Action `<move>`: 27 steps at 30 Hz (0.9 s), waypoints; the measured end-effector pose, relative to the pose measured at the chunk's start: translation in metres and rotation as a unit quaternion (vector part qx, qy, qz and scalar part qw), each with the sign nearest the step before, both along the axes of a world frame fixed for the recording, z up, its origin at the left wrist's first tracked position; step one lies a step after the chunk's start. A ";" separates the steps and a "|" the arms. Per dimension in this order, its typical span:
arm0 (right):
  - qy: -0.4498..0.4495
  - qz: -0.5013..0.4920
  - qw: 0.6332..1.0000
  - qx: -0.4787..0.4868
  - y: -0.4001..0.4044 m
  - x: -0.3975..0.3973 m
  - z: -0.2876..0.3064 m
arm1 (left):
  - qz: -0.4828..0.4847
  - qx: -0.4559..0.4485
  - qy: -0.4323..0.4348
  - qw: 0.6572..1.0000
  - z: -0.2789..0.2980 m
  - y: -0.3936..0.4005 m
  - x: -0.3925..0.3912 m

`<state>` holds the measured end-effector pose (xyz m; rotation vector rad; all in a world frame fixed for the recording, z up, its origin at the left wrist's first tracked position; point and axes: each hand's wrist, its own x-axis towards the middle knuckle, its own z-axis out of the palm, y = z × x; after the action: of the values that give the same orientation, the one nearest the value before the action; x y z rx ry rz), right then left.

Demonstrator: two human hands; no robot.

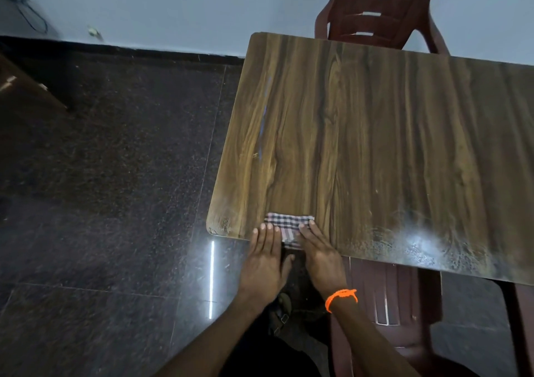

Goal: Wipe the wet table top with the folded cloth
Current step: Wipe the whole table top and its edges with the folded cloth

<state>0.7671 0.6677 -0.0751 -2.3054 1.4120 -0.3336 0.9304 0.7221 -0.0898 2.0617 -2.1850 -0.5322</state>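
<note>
Bare forearms; orange thread band (pixel 341 298) on right wrist.

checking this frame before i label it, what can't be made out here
All in the head view:
- Folded cloth: its near part is covered by the left hand and right hand, so its full outline is hidden.
- Table top: its right end is cut off by the frame edge.
- Wet patch: glare hides how far it spreads.
- Near chair: mostly hidden under the table.
- Objects on the floor, top left: too blurred to identify.
</note>
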 end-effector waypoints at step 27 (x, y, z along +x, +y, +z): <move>-0.057 -0.067 0.995 0.036 -0.018 0.079 0.003 | -0.042 -0.004 -0.033 0.999 0.017 -0.034 0.059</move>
<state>0.8460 0.6493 -0.0723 -2.1041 1.4997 -0.4395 0.9897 0.6883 -0.0723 2.0186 -2.3169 -0.4679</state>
